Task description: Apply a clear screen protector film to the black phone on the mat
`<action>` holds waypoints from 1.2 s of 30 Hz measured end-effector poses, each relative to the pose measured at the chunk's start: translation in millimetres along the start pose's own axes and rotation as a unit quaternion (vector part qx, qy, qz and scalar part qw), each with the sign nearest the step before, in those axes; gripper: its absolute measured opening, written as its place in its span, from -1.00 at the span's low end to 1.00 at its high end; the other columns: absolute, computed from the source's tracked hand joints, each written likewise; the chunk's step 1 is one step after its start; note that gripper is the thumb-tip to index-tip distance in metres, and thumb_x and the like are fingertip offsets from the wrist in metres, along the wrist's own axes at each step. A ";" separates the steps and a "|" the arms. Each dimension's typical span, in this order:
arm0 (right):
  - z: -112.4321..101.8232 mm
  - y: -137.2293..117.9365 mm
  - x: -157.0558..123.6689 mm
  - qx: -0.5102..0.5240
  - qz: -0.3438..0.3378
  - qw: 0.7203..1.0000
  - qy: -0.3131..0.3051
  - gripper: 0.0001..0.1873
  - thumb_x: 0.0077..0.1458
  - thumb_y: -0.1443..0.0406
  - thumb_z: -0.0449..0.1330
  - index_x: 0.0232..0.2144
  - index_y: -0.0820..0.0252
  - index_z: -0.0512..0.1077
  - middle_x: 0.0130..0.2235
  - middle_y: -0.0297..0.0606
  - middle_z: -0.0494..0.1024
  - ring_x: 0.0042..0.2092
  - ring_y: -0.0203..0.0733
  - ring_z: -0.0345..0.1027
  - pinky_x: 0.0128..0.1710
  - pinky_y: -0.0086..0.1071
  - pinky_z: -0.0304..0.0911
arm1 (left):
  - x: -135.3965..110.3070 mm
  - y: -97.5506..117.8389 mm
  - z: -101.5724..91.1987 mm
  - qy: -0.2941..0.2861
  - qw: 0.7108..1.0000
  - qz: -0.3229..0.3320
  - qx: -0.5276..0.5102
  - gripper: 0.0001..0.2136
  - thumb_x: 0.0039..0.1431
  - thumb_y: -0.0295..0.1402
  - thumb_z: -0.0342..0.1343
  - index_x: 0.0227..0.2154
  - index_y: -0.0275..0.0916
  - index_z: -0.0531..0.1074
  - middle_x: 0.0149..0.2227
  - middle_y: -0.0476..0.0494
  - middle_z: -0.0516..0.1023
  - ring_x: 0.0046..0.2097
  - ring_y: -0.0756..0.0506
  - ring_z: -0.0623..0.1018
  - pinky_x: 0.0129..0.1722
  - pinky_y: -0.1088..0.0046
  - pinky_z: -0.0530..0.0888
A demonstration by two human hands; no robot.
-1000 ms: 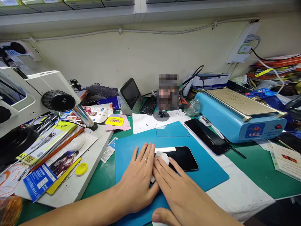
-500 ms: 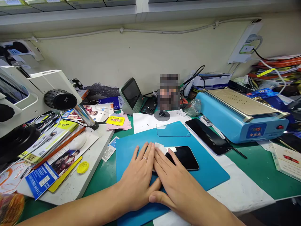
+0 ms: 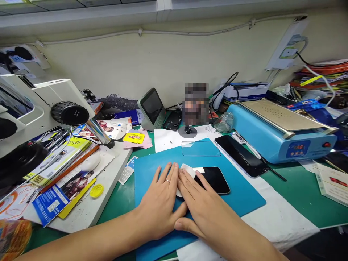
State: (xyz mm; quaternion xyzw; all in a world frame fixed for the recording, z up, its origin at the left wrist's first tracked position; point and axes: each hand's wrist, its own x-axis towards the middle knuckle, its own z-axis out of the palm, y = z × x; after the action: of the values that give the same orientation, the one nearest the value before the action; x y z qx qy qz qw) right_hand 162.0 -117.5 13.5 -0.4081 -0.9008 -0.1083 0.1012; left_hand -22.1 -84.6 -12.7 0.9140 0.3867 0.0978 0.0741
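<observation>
A: Head view. Any change over the last second?
B: Slid the white wipe [image 3: 186, 170] slightly toward 12 o'clock, along the left end of the phone [image 3: 214, 180]. Pulled the right thumb up from the bottom edge too. Reads as a wiping stroke mid-way on the glass.
A: Phone location?
B: Flat on the blue mat [image 3: 241, 199], mid-surface [image 3: 296, 195], at 1 o'clock from the right hand [image 3: 202, 212]. Left end covered, right part bare.
A: Fingers?
B: Right hand: laid flat, barely spread, pressing the wipe onto the phone; no pinch. Left hand [image 3: 161, 199]: flat too, fingers together on the mat, hard against the wipe at its 9 o'clock. Nothing gripped by either.
A: Surroundings?
B: Clear film [image 3: 200, 148] on the mat at 12, second phone [image 3: 240, 156] at 1, blue heater unit [image 3: 277, 132] at 2, microscope [image 3: 46, 105] at 10.
</observation>
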 end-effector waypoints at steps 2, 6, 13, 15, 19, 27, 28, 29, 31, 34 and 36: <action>1.6 -1.6 -2.2 0.008 0.012 1.000 -0.008 -0.11 0.29 -0.20 -0.11 0.27 0.44 0.28 0.29 0.11 0.33 0.30 0.14 0.24 0.20 0.05 0.21 | -0.2 0.2 -1.2 0.001 1.000 0.000 -0.001 -0.28 0.43 -0.08 -0.10 0.43 -0.38 -0.26 0.44 -0.41 -0.06 0.45 -0.34 -0.05 0.38 -0.11 0.09; -0.9 -4.5 -12.7 0.022 0.041 0.999 -0.011 -0.12 0.21 -0.24 0.00 0.21 0.35 0.37 0.26 0.08 0.41 0.27 0.19 0.27 0.20 0.08 0.23 | -0.8 0.2 -3.9 0.008 1.000 -0.011 -0.017 -0.26 0.44 -0.06 -0.11 0.43 -0.41 -0.28 0.44 -0.47 -0.08 0.45 -0.32 -0.02 0.38 -0.09 0.11; -4.8 -3.8 -8.5 0.054 0.059 0.996 -0.037 -0.15 0.14 -0.24 0.12 0.18 0.30 0.41 0.14 0.00 0.54 0.19 0.15 0.36 0.22 0.09 0.23 | -0.6 -1.1 -1.6 0.006 1.000 -0.019 -0.021 -0.23 0.42 -0.06 -0.08 0.43 -0.44 -0.27 0.44 -0.45 -0.09 0.45 -0.29 -0.02 0.39 -0.05 0.09; -3.9 0.5 -4.8 0.057 0.042 0.996 -0.050 -0.14 0.19 -0.22 0.05 0.24 0.32 0.34 0.22 0.02 0.46 0.26 0.18 0.28 0.24 0.14 0.19 | -0.4 -1.3 -0.5 0.006 1.000 -0.018 -0.019 -0.22 0.42 -0.04 -0.07 0.43 -0.41 -0.30 0.44 -0.44 -0.09 0.45 -0.30 -0.02 0.39 -0.05 0.09; -5.3 9.0 -2.8 0.073 0.024 0.995 -0.069 -0.14 0.30 -0.17 -0.08 0.37 0.33 0.11 0.37 0.00 0.20 0.36 0.18 0.11 0.24 0.20 0.16 | -0.6 -1.8 1.7 0.011 1.000 -0.012 -0.020 -0.17 0.42 -0.02 -0.05 0.43 -0.34 -0.43 0.44 -0.42 -0.06 0.45 -0.29 -0.01 0.38 -0.06 0.12; -6.6 8.8 1.0 0.119 0.029 0.990 -0.071 -0.22 0.36 -0.09 -0.08 0.40 0.29 0.03 0.41 -0.05 0.11 0.41 0.07 -0.01 0.33 0.10 0.04 | 0.1 -2.8 1.5 0.009 1.000 -0.003 -0.014 -0.07 0.41 -0.07 -0.04 0.37 -0.31 -0.71 0.43 -0.49 -0.03 0.43 -0.32 0.05 0.36 -0.12 0.15; -6.1 8.4 2.6 0.116 0.032 0.991 -0.067 -0.20 0.35 -0.10 -0.08 0.41 0.30 0.02 0.41 -0.03 0.10 0.41 0.08 -0.01 0.33 0.11 0.04 | 0.6 -2.9 1.2 0.009 1.000 -0.002 -0.013 -0.05 0.41 -0.07 -0.04 0.35 -0.31 -0.75 0.43 -0.50 -0.03 0.43 -0.32 0.05 0.35 -0.13 0.16; -6.2 7.8 3.9 0.113 0.032 0.991 -0.064 -0.19 0.34 -0.11 -0.08 0.40 0.32 0.03 0.40 0.00 0.11 0.41 0.09 0.00 0.33 0.11 0.05 | 1.0 -3.0 1.1 0.009 1.000 -0.003 -0.012 -0.05 0.41 -0.07 -0.04 0.35 -0.31 -0.76 0.43 -0.50 -0.03 0.43 -0.31 0.05 0.35 -0.12 0.17; -7.7 6.0 5.2 0.111 0.026 0.991 -0.066 -0.19 0.33 -0.12 -0.07 0.37 0.34 0.12 0.37 0.02 0.19 0.39 0.09 0.06 0.33 0.08 0.06 | 1.6 -3.4 1.8 0.009 1.000 -0.007 -0.010 -0.06 0.41 -0.09 -0.02 0.36 -0.29 -0.73 0.43 -0.46 -0.03 0.43 -0.30 0.05 0.36 -0.10 0.16; -10.5 3.2 4.6 0.108 0.020 0.992 -0.056 -0.21 0.33 -0.13 -0.07 0.32 0.35 0.23 0.31 0.01 0.30 0.35 0.06 0.15 0.33 0.04 0.06 | 1.4 -3.7 3.2 0.009 1.000 -0.007 -0.005 -0.09 0.40 -0.10 -0.02 0.40 -0.27 -0.64 0.44 -0.41 -0.06 0.44 -0.28 0.03 0.37 -0.10 0.14; -10.7 2.3 3.1 0.107 0.022 0.993 -0.045 -0.19 0.33 -0.14 -0.08 0.33 0.36 0.21 0.32 -0.01 0.29 0.35 0.05 0.16 0.33 0.02 0.08 | 0.6 -3.5 3.1 0.010 1.000 -0.008 -0.007 -0.12 0.42 -0.09 -0.04 0.40 -0.27 -0.61 0.44 -0.41 -0.06 0.44 -0.27 0.03 0.37 -0.09 0.13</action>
State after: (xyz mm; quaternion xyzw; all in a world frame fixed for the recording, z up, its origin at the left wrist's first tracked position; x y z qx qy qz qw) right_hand 162.8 -116.7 24.8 -0.4193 -0.9016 0.0093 0.1062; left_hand -23.4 -81.9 -16.4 0.9092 0.3944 0.1084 0.0773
